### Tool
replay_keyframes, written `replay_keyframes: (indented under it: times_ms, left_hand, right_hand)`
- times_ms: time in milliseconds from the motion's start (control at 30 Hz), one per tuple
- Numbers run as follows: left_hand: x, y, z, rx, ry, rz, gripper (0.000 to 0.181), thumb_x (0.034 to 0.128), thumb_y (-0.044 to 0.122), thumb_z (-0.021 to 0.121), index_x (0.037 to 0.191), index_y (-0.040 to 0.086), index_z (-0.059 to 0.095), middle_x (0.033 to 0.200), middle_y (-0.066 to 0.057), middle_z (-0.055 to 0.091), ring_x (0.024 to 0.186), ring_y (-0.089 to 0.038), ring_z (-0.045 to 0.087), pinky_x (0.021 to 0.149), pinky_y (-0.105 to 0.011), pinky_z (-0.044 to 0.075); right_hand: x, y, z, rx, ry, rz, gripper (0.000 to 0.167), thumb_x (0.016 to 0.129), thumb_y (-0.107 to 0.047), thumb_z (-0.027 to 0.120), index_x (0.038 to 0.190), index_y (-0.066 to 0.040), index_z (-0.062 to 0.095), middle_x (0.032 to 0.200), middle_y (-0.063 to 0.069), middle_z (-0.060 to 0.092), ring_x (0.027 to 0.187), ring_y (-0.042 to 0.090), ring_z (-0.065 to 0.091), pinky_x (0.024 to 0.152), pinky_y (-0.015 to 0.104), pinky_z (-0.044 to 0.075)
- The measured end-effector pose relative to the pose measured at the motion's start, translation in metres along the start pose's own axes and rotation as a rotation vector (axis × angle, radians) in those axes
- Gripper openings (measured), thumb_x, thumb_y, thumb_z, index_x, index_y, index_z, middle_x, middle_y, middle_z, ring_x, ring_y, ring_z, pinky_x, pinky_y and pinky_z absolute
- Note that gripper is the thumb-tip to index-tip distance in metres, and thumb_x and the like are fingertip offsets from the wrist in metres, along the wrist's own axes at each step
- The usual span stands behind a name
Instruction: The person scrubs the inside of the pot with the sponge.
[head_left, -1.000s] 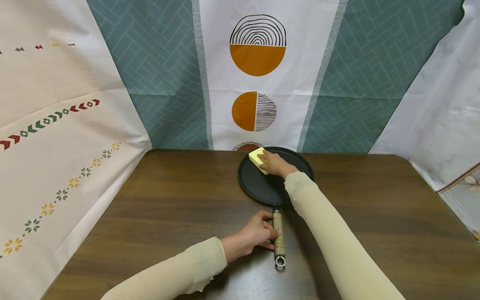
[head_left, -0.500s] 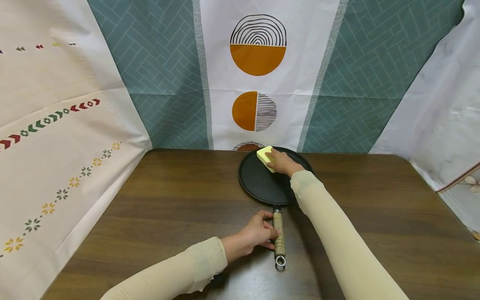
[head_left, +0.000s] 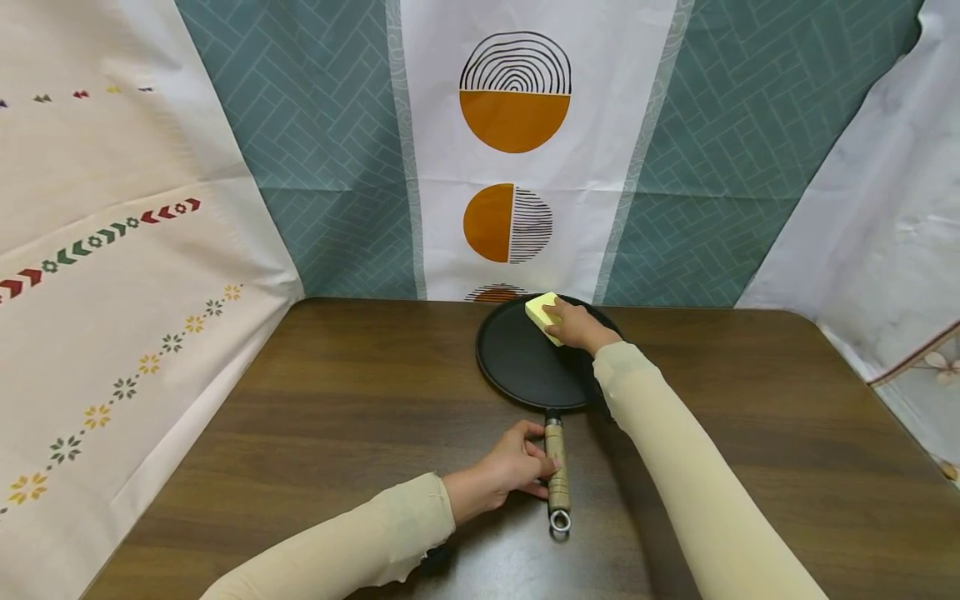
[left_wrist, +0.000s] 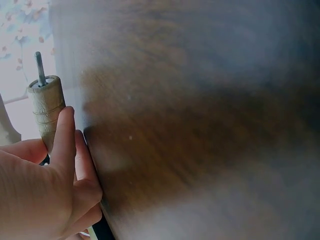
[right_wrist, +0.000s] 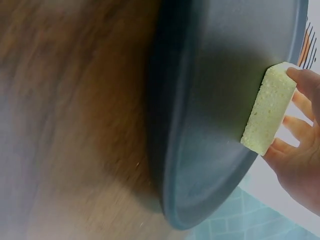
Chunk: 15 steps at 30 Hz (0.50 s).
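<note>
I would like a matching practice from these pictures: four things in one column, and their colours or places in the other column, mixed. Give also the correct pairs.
Things:
1. sponge
2. pan
3. metal ring
4. table

Colours or places:
A. at the end of the handle, away from the round plate
B. brown, beneath everything else listed
C. pale yellow
D. black and round, with a low rim

Pairs: 1-C, 2-D, 3-A, 4-B

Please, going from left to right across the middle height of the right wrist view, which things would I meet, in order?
Wooden tabletop, dark pan, yellow sponge, right hand.
</note>
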<state>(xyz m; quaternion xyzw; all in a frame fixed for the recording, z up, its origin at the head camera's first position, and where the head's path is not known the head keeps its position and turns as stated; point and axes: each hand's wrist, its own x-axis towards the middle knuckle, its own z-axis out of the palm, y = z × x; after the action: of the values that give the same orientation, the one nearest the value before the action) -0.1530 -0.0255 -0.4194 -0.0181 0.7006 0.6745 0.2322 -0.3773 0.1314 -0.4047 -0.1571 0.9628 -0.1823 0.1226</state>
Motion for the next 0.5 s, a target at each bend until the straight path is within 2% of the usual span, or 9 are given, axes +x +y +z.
replay_keyframes:
  times_ms: [500]
  left_hand:
    - [0.002,-0.002,-0.001,0.011,-0.002,0.013,0.049,0.0850,-0.009,0.065,0.128,-0.002,0.041,0.083,-0.009,0.050,0.064,-0.019,0.059,0.057,-0.037,0.060]
  right_hand:
    - [-0.015,0.015,-0.004,0.008,0.014,-0.002,0.057,0.101,-0.023,0.050,0.151,-0.007,0.027,0.157,0.023,0.013,0.137,0.047,0.024,0.107,0.057,0.033]
